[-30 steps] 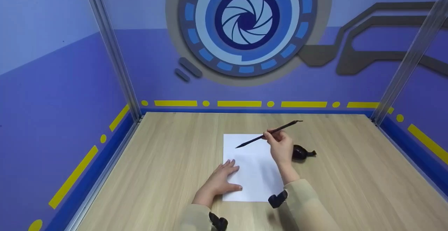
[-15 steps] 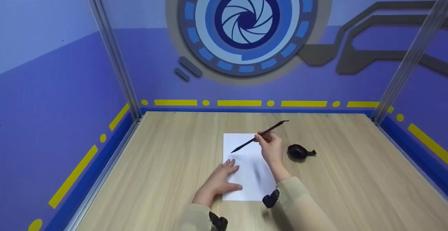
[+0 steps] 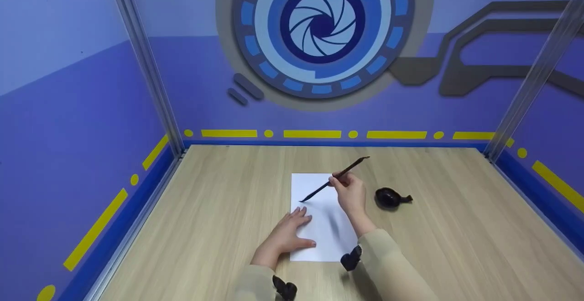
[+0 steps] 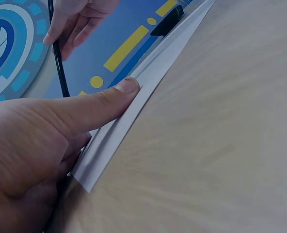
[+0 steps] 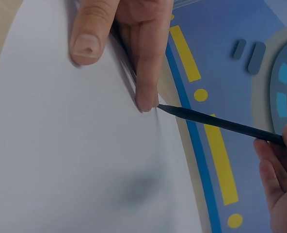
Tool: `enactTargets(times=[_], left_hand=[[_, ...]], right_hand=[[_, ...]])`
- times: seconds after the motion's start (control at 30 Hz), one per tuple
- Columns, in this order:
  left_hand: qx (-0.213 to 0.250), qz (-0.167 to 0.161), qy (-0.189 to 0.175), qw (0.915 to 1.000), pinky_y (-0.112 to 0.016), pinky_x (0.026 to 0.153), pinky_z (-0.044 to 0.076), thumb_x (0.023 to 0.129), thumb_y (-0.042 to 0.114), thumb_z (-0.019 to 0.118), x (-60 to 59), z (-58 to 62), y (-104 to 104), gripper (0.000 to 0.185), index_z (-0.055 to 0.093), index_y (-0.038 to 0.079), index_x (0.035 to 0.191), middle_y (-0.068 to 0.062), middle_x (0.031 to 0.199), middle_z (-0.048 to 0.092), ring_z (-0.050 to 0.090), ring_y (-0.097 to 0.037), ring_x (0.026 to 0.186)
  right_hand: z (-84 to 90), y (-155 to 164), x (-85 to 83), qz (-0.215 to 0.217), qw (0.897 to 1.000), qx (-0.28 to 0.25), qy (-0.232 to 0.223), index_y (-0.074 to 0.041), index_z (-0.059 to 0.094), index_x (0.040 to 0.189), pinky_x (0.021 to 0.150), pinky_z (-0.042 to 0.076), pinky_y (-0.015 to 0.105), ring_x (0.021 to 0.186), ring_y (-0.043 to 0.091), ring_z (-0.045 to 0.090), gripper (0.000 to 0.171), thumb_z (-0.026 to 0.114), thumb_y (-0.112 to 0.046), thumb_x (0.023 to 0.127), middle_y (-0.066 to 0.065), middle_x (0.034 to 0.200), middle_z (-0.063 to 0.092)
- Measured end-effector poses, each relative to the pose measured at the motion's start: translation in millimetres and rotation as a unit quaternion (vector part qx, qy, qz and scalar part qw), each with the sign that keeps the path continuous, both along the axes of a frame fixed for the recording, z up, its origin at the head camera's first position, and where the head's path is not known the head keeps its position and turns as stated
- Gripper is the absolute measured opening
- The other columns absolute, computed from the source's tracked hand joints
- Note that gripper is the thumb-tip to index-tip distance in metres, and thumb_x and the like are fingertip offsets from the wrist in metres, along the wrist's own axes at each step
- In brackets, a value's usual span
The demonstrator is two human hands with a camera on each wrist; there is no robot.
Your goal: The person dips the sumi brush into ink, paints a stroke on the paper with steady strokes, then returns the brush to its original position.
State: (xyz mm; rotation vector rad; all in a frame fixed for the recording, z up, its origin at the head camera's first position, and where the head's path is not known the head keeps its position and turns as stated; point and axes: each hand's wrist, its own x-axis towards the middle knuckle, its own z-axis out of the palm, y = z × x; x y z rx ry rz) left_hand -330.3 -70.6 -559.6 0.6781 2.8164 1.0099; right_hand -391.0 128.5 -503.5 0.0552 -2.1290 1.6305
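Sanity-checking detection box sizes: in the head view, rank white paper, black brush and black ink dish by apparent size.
1. white paper, largest by area.
2. black brush, long but thin, held in the right hand.
3. black ink dish, smallest, though the brush's thinness makes the last two close.

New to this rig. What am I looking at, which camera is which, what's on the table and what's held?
No machine here: a person works with bare hands, wearing three cameras. The wide picture comes from the head, looking down at a wooden table inside a blue booth. The other two come from cameras on each wrist, close to the work. On the table lie a white sheet and a small black dish. The left hand rests flat on the sheet's left edge. The right hand holds a thin black brush, tip down near the sheet's upper left corner. Whether the tip touches the sheet is unclear.
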Motion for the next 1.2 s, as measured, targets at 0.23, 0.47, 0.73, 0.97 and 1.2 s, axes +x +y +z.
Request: enactTargets(times=[0.23,0.47,0.73,0.97,1.2], left_hand=[[-0.009,-0.002,0.013,0.9999,-0.056,0.13,0.023,0.083,0.033,0.085,0.3,0.2,0.3,0.074,0.058,0.002,0.144,-0.017,0.163,0.042,0.032,-0.037,0.155],[-0.004,-0.001,0.008,1.0,-0.056,0.13,0.022,0.082,0.033,0.085,0.1,0.3,0.9,0.075,0.057,0.002,0.144,-0.017,0.163,0.041,0.031,-0.038,0.156],[0.0,0.001,0.007,1.0,-0.056,0.131,0.022,0.082,0.033,0.085,0.1,-0.9,0.5,0.075,0.058,0.002,0.144,-0.017,0.163,0.041,0.032,-0.037,0.156],[0.008,0.003,-0.003,1.0,-0.055,0.131,0.02,0.082,0.033,0.086,0.3,-1.1,0.3,0.075,0.057,0.002,0.145,-0.015,0.165,0.04,0.03,-0.037,0.157],[0.012,0.004,-0.012,0.9999,-0.056,0.131,0.019,0.082,0.033,0.085,0.2,-1.0,0.7,0.076,0.056,0.003,0.146,-0.015,0.165,0.039,0.028,-0.036,0.157]], right_hand=[[1.3,-0.9,0.2,0.006,1.0,0.024,-0.002,0.005,0.073,0.1,0.07,0.056,0.014,0.079,0.023,0.077,0.012,0.074,-0.003,0.092,0.018,0.088,0.077],[4.2,-1.7,2.4,0.003,0.998,0.061,-0.003,0.002,0.073,0.1,0.072,0.057,0.019,0.083,0.024,0.077,0.011,0.074,-0.006,0.093,0.015,0.09,0.077],[6.1,0.0,3.4,0.002,0.997,0.082,-0.006,0.002,0.073,0.101,0.076,0.06,0.027,0.085,0.027,0.077,0.012,0.073,-0.007,0.094,0.015,0.091,0.077],[5.6,3.0,2.4,0.0,0.996,0.086,0.005,0.002,0.073,0.098,0.072,0.058,0.022,0.082,0.027,0.077,0.009,0.074,-0.005,0.093,0.016,0.087,0.077],[4.0,6.6,1.5,0.002,0.997,0.072,0.0,0.005,0.071,0.099,0.071,0.059,0.019,0.082,0.029,0.076,0.009,0.071,-0.002,0.094,0.019,0.088,0.076]])
